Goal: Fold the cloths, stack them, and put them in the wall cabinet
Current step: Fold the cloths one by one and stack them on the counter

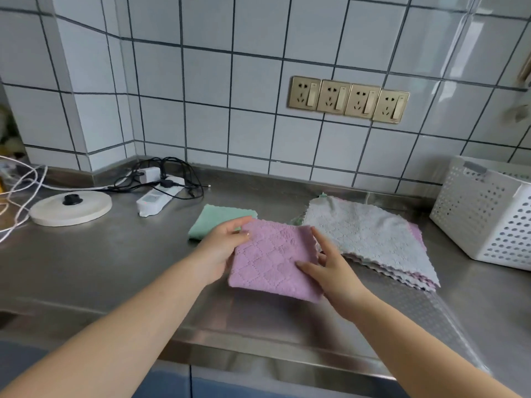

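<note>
Pink cloth (273, 262) folded, gripped by both hands: left hand (221, 248) pinching edge, right hand (330, 271) clasping side.

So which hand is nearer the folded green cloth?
Left. The left hand grips the pink cloth just in front of the green cloth; the right hand holds the pink cloth's far side.

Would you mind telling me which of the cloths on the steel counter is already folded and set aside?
The mint green cloth, lying alone by the left hand; the pink one is in hand.
</note>
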A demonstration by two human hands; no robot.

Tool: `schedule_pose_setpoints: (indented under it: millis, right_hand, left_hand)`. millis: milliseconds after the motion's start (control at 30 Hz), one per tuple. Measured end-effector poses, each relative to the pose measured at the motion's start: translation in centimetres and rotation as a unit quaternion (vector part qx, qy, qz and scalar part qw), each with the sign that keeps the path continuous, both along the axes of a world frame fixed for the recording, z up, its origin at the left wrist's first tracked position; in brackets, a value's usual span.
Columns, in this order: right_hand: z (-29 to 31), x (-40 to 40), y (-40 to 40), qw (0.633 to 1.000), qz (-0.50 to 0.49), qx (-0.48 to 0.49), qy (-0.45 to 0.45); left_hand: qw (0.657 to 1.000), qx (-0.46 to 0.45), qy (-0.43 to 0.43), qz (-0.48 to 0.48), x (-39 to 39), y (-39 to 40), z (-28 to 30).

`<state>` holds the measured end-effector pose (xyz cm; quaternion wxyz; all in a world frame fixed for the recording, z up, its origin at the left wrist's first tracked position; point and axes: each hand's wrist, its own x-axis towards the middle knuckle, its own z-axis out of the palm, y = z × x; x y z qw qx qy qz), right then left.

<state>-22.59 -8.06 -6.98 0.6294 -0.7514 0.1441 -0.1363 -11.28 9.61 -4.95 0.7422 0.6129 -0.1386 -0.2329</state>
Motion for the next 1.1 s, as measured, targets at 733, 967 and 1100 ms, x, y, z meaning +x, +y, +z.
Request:
schedule_pose_setpoints:
  millis: [733, 967, 1100]
  right_hand:
    - [0.7, 19.1, 3.9, 0.975, 0.011, -0.2, 0.096]
    - [0.1, 20.2, 3.6, 0.961, 0.021, -0.243, 0.129]
    - [0.1, 20.4, 3.3, 0.956, -0.011, -0.256, 0.141]
  left_hand:
    - [0.92, 0.309, -0.226, 0.082, 16.0, 4.0, -1.8]
    - [0.893, 0.358, -0.255, 0.099, 16.7, 3.3, -3.4]
    - [0.825, 0.452, -0.322, 0.102, 17.1, 3.4, -2.8]
